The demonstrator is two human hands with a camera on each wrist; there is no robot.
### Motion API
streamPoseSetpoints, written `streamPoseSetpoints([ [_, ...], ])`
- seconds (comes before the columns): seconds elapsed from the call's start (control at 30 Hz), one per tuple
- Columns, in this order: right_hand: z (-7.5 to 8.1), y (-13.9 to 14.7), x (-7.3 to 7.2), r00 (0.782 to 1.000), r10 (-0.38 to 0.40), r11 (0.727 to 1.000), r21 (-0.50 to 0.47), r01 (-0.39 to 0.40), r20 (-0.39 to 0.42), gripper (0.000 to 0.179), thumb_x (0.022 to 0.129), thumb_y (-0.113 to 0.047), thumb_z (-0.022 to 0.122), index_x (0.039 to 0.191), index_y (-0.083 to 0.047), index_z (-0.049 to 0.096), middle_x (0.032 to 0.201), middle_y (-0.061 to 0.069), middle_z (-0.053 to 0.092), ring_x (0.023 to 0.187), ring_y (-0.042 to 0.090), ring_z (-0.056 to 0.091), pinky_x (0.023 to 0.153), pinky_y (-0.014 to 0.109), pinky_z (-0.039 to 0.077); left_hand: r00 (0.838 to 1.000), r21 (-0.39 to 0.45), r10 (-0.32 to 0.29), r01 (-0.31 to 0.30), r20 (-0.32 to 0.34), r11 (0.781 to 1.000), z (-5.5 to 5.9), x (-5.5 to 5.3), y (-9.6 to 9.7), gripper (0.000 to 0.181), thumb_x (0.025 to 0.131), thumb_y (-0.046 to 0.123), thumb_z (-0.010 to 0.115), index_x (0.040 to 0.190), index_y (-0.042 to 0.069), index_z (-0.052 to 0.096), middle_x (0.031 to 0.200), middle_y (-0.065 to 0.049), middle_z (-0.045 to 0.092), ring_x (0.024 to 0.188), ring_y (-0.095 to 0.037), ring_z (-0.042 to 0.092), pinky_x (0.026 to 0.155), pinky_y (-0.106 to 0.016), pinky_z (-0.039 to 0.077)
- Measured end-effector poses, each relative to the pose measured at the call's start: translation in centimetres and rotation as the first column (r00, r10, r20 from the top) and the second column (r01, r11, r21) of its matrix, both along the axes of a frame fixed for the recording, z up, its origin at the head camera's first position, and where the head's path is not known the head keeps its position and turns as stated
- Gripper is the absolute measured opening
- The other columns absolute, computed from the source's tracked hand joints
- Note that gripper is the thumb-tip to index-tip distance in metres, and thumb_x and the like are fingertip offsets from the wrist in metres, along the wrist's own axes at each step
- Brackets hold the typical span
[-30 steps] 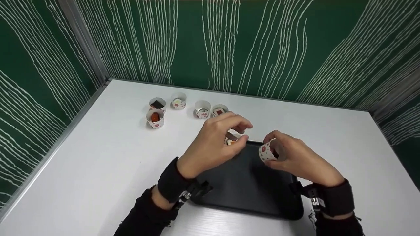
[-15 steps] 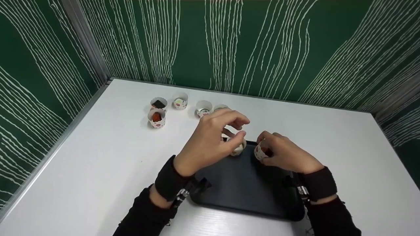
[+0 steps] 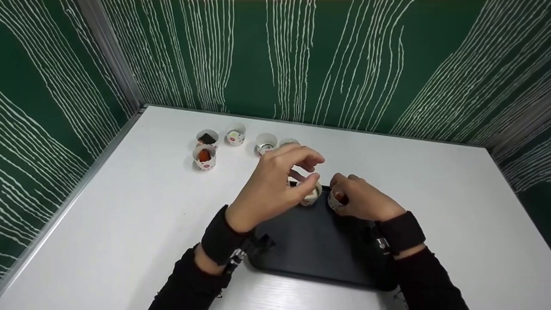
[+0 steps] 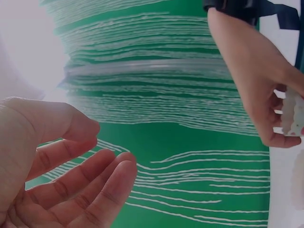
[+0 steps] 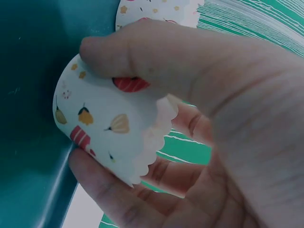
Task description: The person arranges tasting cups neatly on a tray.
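My right hand [image 3: 366, 199] grips a white paper baking cup [image 5: 97, 109] printed with small coloured motifs, thumb on one side and fingers on the other. Something reddish-brown sits inside this cup. Its base is at the surface of the black tray [image 3: 318, 249], near the far right corner; whether it touches cannot be told. My left hand [image 3: 273, 185] hovers over the tray's far left part, fingers loosely curved, and in the left wrist view nothing lies between thumb and fingers. Behind its thumb, another paper cup [image 3: 311, 199] stands on the tray, partly hidden.
Several similar cups stand at the back left of the white table [image 3: 129, 206], among them one with an orange-red item [image 3: 205, 156] and one with a dark item [image 3: 207, 138]. A cup [image 3: 289, 141] is partly behind my left hand. Green walls [image 3: 335, 64] with white lines enclose the table.
My right hand has moved left and lowered the cup, turning it from tilted to more upright at the tray. My left hand has drawn slightly back and left, uncovering more of the cup behind it.
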State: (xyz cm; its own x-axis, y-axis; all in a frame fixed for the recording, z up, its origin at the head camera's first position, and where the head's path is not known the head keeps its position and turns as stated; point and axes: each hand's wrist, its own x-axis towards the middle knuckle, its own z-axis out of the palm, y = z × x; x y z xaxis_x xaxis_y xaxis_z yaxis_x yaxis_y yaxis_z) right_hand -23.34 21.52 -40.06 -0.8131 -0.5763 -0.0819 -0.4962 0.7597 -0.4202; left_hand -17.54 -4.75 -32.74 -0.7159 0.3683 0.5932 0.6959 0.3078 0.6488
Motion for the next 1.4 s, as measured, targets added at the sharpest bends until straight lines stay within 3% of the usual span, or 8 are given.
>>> streamPoseSetpoints([
  [0.17, -0.22, -0.23, -0.31, 1.0, 0.011, 1.0, -0.004, -0.011, 0.005, 0.032, 0.084, -0.003, 0.08, 0.109, -0.012, 0.062, 0.093, 0.002, 0.061, 0.093, 0.023, 0.05, 0.08, 0.039, 0.039, 1.0, 0.003, -0.007, 0.007, -0.016, 1.0, -0.16, -0.13, -0.03, 0.017, 0.096, 0.002, 0.072, 0.112, 0.003, 0.076, 0.108, -0.009, 0.075, 0.093, -0.015, 0.076, 0.082, -0.025, 0.064],
  [0.37, -0.41, -0.4, -0.42, 0.999, 0.044, 0.999, -0.018, -0.044, -0.029, 0.022, 0.083, 0.0, 0.08, 0.096, -0.013, 0.068, 0.115, 0.003, 0.064, 0.097, 0.024, 0.051, 0.083, 0.039, 0.04, 1.0, -0.01, -0.001, 0.001, -0.006, 1.0, -0.09, -0.15, 0.02, 0.018, 0.095, 0.003, 0.072, 0.113, 0.004, 0.077, 0.109, -0.009, 0.075, 0.094, -0.014, 0.076, 0.082, -0.019, 0.062],
  [0.6, -0.29, -0.12, -0.18, 0.99, 0.079, 0.997, -0.009, -0.081, -0.117, 0.012, 0.088, -0.006, 0.081, 0.094, -0.016, 0.076, 0.126, 0.01, 0.065, 0.103, 0.031, 0.057, 0.085, 0.043, 0.046, 1.0, -0.012, 0.004, -0.004, -0.003, 1.0, -0.09, -0.15, 0.05, 0.018, 0.096, 0.003, 0.072, 0.113, 0.005, 0.077, 0.108, -0.008, 0.074, 0.095, -0.013, 0.076, 0.082, -0.02, 0.062],
  [0.93, 0.32, 0.05, 0.08, 0.971, 0.115, 0.993, 0.019, -0.113, -0.208, 0.006, 0.092, -0.015, 0.081, 0.094, -0.017, 0.076, 0.126, 0.014, 0.066, 0.104, 0.037, 0.06, 0.087, 0.05, 0.052, 1.0, -0.019, 0.006, -0.006, -0.004, 1.0, -0.19, -0.15, 0.01, 0.018, 0.096, 0.004, 0.072, 0.114, 0.005, 0.076, 0.108, -0.007, 0.074, 0.096, -0.013, 0.075, 0.082, -0.019, 0.062],
  [1.3, 0.04, 0.0, 0.09, 0.975, 0.092, 0.996, 0.003, -0.093, -0.2, 0.008, 0.095, -0.019, 0.081, 0.096, -0.016, 0.074, 0.12, 0.011, 0.067, 0.105, 0.035, 0.06, 0.089, 0.048, 0.052, 1.0, -0.03, 0.004, -0.004, -0.01, 1.0, -0.28, -0.27, 0.09, 0.018, 0.096, 0.004, 0.072, 0.114, 0.005, 0.077, 0.107, -0.007, 0.074, 0.097, -0.013, 0.076, 0.082, -0.021, 0.062],
  [1.4, 0.14, 0.17, 0.2, 0.987, 0.041, 0.998, -0.044, -0.048, -0.153, 0.014, 0.095, -0.022, 0.082, 0.103, -0.015, 0.073, 0.12, 0.009, 0.069, 0.106, 0.032, 0.06, 0.09, 0.046, 0.051, 1.0, -0.03, 0.003, -0.004, -0.012, 1.0, -0.33, -0.33, 0.14, 0.018, 0.096, 0.004, 0.072, 0.113, 0.005, 0.077, 0.107, -0.007, 0.075, 0.097, -0.014, 0.076, 0.082, -0.021, 0.062],
])
